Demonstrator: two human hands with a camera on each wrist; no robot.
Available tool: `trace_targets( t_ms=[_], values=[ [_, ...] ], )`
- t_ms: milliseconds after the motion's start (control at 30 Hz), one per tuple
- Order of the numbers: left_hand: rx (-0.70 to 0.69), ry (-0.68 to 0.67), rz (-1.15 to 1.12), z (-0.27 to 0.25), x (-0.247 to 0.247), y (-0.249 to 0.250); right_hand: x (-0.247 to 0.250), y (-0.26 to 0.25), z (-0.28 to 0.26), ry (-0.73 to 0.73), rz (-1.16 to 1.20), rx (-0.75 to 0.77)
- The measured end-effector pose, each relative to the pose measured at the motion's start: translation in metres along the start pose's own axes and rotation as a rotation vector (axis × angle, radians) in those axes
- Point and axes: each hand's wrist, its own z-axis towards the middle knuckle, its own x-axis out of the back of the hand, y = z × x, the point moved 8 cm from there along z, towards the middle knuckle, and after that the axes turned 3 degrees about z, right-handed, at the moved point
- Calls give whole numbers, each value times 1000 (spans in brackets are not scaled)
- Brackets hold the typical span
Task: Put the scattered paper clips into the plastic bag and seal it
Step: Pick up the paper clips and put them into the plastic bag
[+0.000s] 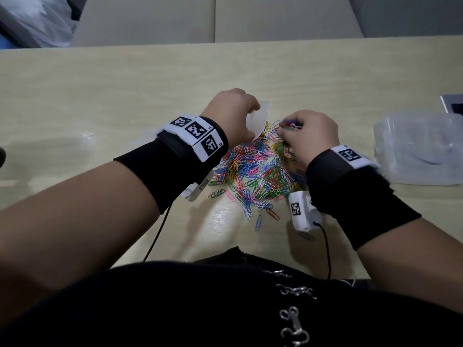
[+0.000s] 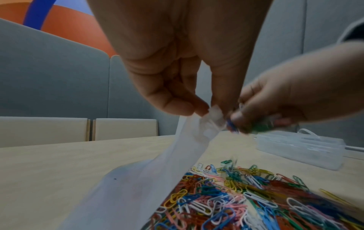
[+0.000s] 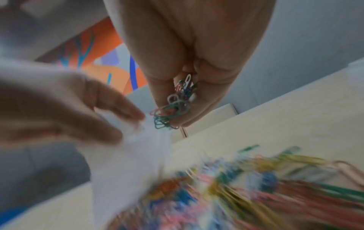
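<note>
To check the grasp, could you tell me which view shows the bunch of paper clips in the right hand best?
The right wrist view: the bunch of paper clips hangs sharp between the right hand fingers. The left wrist view blurs it; the head view shows only a sliver.

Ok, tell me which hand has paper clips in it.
The right hand: it grips a bunch of paper clips. The left hand pinches only the plastic bag.

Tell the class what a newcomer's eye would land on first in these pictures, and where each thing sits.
First, the heap of bright paper clips spread over the pale table between the forearms. Just beyond it, the left hand pinches the top of a clear plastic bag, while the right hand holds a bunch of clips beside it. A clear plastic box sits to the right.
</note>
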Motion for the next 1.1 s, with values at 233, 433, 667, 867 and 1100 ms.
trace_targets(
  t_ms=[233, 433, 667, 867, 1100],
  values=[
    [-6, 4, 10, 1, -3, 14, -5, -18, 2, -41, 282, -105],
    [-47, 13, -7, -5, -1, 26, -17, -21, 4, -159, -43, -239],
    [0, 22, -38, -7, 2, 18, -18, -30, -2, -346, 297, -327],
    [29, 48, -68, -6, 6, 9, -19, -41, 5, -297, 72, -134],
    [54, 55, -85, -12, 16, -9, -19, -17, 1, -213, 432, -180]
  ],
)
